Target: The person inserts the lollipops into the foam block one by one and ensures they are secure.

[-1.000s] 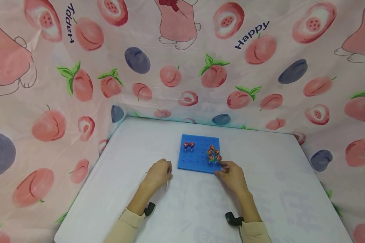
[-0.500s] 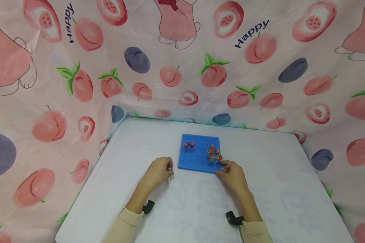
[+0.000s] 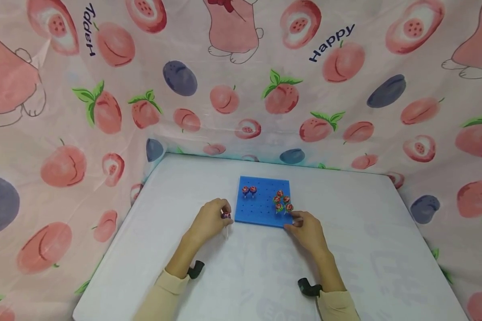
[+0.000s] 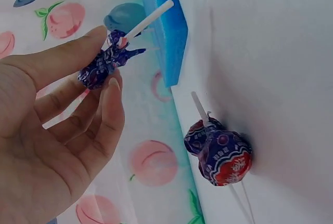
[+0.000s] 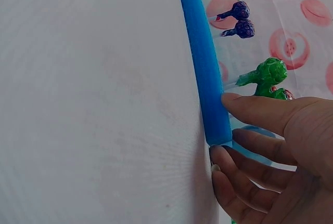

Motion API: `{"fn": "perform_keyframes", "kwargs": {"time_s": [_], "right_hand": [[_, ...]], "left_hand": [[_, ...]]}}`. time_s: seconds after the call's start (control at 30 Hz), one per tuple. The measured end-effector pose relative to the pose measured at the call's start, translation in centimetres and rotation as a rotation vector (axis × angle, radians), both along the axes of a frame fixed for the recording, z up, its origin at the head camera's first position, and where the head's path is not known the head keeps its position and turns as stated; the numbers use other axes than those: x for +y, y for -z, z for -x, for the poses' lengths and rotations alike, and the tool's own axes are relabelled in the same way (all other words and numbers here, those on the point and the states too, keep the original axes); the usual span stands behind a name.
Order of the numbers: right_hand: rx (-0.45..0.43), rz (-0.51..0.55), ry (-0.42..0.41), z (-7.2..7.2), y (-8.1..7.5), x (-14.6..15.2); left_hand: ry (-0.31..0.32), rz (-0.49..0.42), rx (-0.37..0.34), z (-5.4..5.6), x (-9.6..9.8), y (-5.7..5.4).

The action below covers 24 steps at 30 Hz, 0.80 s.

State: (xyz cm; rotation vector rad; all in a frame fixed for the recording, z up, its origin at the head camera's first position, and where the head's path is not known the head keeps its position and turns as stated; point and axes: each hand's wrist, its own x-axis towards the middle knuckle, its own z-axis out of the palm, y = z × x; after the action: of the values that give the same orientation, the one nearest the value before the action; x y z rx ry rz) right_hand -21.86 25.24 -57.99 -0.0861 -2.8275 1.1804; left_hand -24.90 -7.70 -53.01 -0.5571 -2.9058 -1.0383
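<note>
My left hand pinches a purple-wrapped lollipop by its head, just left of the blue pegboard. Its white stick points down in the head view. More purple-and-red lollipops lie on the white table in the left wrist view; the left hand hides them from the head view. My right hand holds the board's near right corner, thumb and fingertips against its edges. Upright in the board are two purple lollipops at the left and several green-and-red ones at the right.
The white table runs back to a fruit-print cloth, which also rises at both sides. Rows of small holes mark the board. Dark wrist cameras are worn on both wrists.
My left hand has lifted the lollipop and moved it forward and slightly right, toward the board. My right hand keeps its place at the board's corner.
</note>
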Motion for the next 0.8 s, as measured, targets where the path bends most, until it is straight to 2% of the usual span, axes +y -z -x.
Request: {"fn": "perform_keyframes", "kwargs": {"time_s": [0.43,0.8], "right_hand": [[0.017,-0.005,-0.005,0.0,0.2,0.1],[0.014,0.008,-0.001,0.0,0.1,0.0]], "left_hand": [[-0.006,-0.050,0.013,0.2,0.5,-0.9],[0.037,-0.075,0.129,0.6,1.3,-1.0]]}}
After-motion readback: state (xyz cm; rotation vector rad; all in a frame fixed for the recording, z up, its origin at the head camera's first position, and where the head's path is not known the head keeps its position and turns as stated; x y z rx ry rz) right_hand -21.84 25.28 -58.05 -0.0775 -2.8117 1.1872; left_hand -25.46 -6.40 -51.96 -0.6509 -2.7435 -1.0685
